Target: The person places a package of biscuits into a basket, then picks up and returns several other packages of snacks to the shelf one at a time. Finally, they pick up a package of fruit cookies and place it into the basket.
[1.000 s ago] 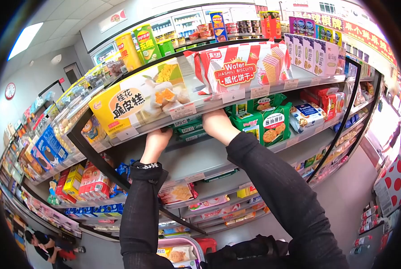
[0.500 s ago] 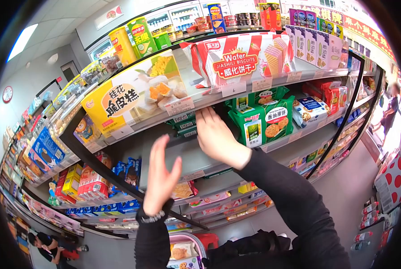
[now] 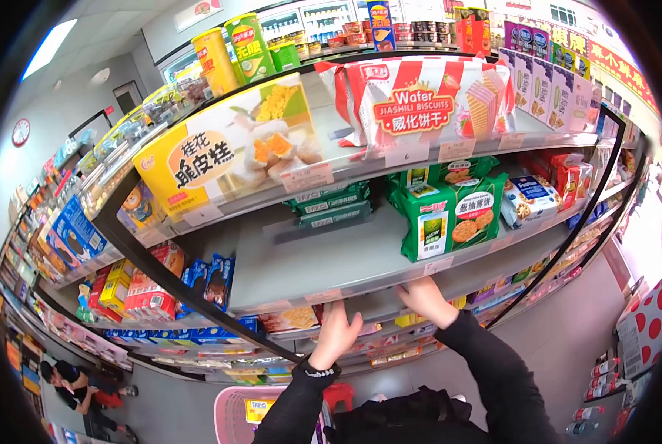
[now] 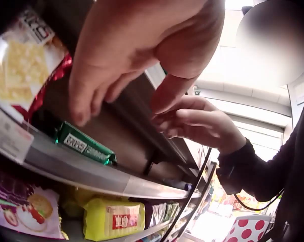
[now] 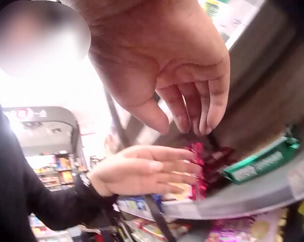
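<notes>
My left hand [image 3: 336,334] reaches in just under the front edge of the middle shelf [image 3: 301,277], fingers extended and holding nothing. To its right, my right hand [image 3: 429,302] is at the same level, its fingertips hidden under that edge, and the right wrist view shows it unfilled with loosely bent fingers. Below the hands, a slim green packet [image 4: 86,146] lies on the lower shelf, beside a red-edged snack bag [image 4: 23,65]. On the middle shelf, dark green packets [image 3: 335,213] are stacked at the back, and green cracker packs [image 3: 449,214] stand to the right.
A yellow pastry box [image 3: 227,152] and a red-striped wafer bag [image 3: 427,100] stand on the top shelf. A black rack post [image 3: 190,296] slants down at left. Below me is a pink basket [image 3: 229,414] with packages inside. Another person [image 3: 75,392] is at lower left.
Both hands have left the middle shelf by the dark green packets and dropped to below its front edge. Those packets now sit in plain view, and more of the pink basket shows.
</notes>
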Tool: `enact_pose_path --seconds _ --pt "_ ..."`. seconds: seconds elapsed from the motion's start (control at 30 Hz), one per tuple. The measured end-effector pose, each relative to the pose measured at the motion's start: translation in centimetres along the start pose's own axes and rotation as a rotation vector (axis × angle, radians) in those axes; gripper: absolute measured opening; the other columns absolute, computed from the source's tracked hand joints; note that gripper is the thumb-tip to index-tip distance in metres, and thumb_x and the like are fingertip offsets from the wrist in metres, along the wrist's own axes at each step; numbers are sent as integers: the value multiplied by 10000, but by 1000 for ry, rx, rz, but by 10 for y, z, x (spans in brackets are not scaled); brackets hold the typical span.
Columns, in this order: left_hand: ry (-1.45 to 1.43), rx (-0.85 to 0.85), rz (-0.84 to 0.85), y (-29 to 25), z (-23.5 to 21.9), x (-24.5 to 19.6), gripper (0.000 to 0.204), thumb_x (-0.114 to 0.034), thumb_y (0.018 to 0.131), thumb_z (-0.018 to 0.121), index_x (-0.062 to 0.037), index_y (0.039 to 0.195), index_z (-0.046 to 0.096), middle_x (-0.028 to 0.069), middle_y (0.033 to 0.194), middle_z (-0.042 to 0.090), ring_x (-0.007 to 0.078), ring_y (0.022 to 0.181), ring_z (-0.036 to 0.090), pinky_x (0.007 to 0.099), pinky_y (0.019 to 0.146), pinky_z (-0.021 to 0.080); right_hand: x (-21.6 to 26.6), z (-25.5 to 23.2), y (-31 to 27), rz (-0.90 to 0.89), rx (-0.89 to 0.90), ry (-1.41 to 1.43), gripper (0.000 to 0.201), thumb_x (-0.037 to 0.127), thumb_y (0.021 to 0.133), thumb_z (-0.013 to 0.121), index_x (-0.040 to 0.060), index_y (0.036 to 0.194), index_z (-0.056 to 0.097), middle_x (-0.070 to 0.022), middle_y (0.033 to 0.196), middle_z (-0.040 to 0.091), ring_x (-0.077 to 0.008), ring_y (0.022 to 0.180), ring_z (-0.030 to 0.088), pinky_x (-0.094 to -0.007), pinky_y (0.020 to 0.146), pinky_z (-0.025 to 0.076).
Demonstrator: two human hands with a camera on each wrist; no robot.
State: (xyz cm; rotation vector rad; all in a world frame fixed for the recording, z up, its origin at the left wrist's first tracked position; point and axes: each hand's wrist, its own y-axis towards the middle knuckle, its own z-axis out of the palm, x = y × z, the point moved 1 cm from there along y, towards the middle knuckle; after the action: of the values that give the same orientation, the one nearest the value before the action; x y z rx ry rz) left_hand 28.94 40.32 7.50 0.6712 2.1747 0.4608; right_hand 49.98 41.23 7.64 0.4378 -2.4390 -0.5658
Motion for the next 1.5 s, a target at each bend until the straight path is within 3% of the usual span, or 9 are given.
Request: enact_pose_path --seconds 0.07,0.33,0.7,0.87,0.93,1.0,1.1,1.23,1.5 --pt "-70 120 -303 10 11 13 452 -146 705 566 74 1086 459 272 1064 503 405 1018 466 429 871 367 -34 24 11 37 -110 3 226 125 733 555 21 934 544 -181 912 555 -355 862 524 -414 749 426" --pt "-194 12 -186 26 31 45 285 -148 743 558 -2 988 553 163 941 596 315 916 554 366 770 431 -51 47 27 -90 -191 119 133 146 747 540 60 848 524 -139 878 542 -305 871 501 -384 733 409" --pt "-297 36 -341 23 20 26 258 -156 798 549 9 996 549 128 961 593 273 926 544 347 804 415 -64 54 23 -35 -52 132 186 164 754 554 42 892 532 -141 920 551 -312 905 507 -380 754 414" --pt "-870 128 -698 7 1 6 251 -111 844 520 -6 1071 497 57 973 544 117 838 517 262 680 448 -9 -12 1 184 23 313 300 201 762 582 2 980 526 -160 968 567 -313 941 531 -363 791 423" --pt "-915 193 -736 0 -13 -11 291 -104 866 492 30 1121 452 81 1025 535 141 894 528 285 716 470 -1 -29 -13 373 284 511 416 239 759 609 -31 1055 495 -181 989 577 -307 946 557 -349 819 425" --pt "-1198 280 -908 -13 -19 -23 324 -107 880 474 67 1148 421 109 1082 520 174 972 528 326 782 480 19 -48 -28 320 210 472 407 227 769 610 -35 1055 489 -190 953 588 -289 912 578 -335 811 432" --pt "-1330 384 -895 -38 -30 -38 363 -121 888 476 49 1195 383 88 1115 503 159 1021 515 323 843 467 50 -80 -43 439 328 543 354 206 786 599 -20 1039 497 -183 931 589 -253 883 585 -310 765 441" --pt "-1250 356 -853 -66 -47 -54 436 -61 873 484 24 1270 325 112 1192 472 160 1076 488 301 893 418 62 -87 -74 356 349 609 358 181 778 612 -22 1045 487 -127 840 554 -211 753 547 -292 709 436" --pt "-1184 6 -584 -99 -77 -71 422 88 794 532 25 1187 393 138 1157 481 222 1092 477 326 905 423 108 -105 -77 -79 287 468 461 125 750 653 -21 1121 421 -231 1165 436 -370 1054 472 -350 843 421"
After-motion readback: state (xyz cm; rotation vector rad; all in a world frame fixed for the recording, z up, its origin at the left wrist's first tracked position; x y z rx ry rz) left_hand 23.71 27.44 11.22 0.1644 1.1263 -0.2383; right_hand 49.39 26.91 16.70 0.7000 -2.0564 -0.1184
